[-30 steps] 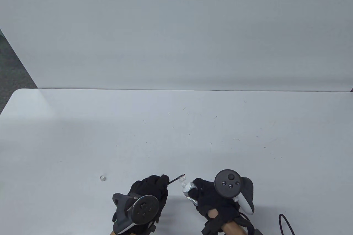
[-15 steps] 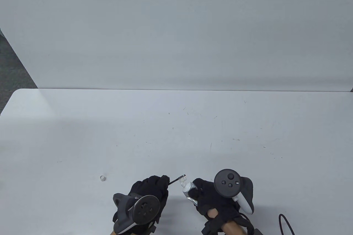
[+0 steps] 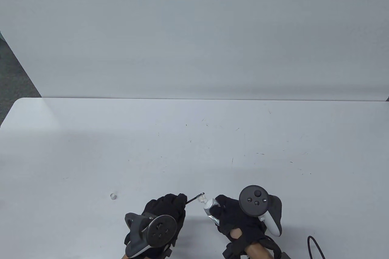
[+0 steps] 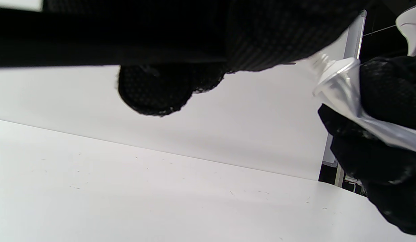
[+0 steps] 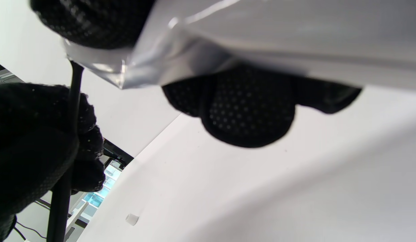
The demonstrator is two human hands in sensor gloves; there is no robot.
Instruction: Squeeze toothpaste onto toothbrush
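My left hand (image 3: 166, 209) grips a thin black toothbrush (image 3: 194, 198) near the table's front edge, its white bristle head (image 3: 201, 197) pointing right. My right hand (image 3: 235, 215) grips a silver toothpaste tube (image 3: 210, 206) with its uncapped nozzle against the bristles. In the left wrist view the tube (image 4: 342, 92) shows at the right, held by the right glove (image 4: 389, 168). In the right wrist view the tube (image 5: 261, 43) fills the top, and the brush handle (image 5: 65, 174) runs through the left glove (image 5: 33, 148).
A small white cap (image 3: 113, 196) lies on the white table (image 3: 194, 149) to the left of my left hand; it also shows in the right wrist view (image 5: 131, 219). A black cable (image 3: 314, 245) loops at the bottom right. A grey wall stands behind the table.
My right hand and its tracker have shifted slightly to the right, and the tube has tilted a little. My left hand and the toothbrush have stayed in place.
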